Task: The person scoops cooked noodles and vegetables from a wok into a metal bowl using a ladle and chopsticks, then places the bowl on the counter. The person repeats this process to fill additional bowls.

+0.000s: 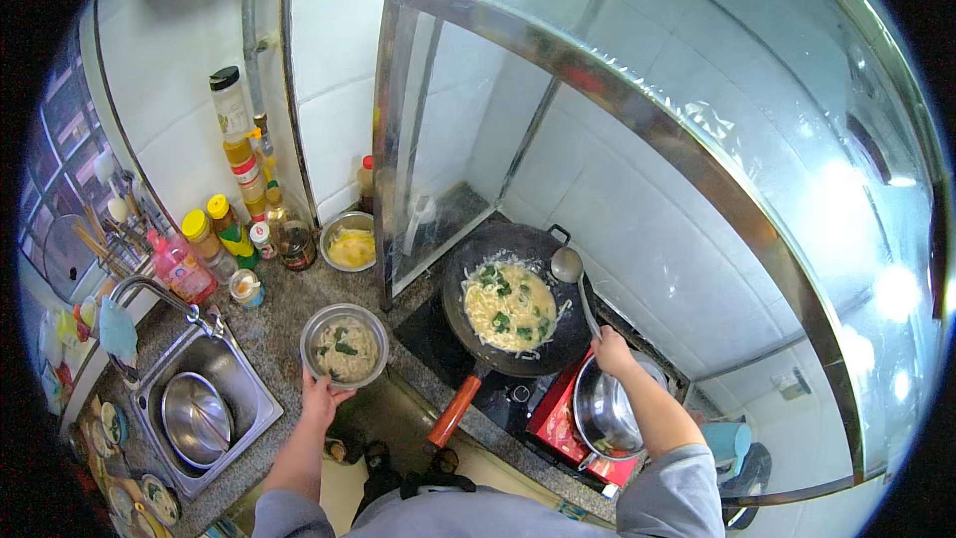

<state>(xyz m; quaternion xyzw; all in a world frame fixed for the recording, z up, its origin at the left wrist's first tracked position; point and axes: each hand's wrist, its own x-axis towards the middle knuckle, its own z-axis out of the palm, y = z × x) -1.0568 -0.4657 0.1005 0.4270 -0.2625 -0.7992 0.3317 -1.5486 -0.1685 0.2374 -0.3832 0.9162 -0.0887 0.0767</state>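
Note:
My left hand grips the rim of a round metal bowl of noodles and dark leafy greens, held near the counter's front edge. My right hand is closed on the handle of a metal ladle, whose bowl rests at or just above the right rim of a black wok. Inside the wok, noodles and greens lie in pale broth. The wok stands on a black cooktop, its wooden handle pointing towards me.
A steel pot on a red box lies under my right forearm. Glass panels surround the cooktop. Left are a sink with a steel basin, bottles and jars, and a bowl of yellowish food.

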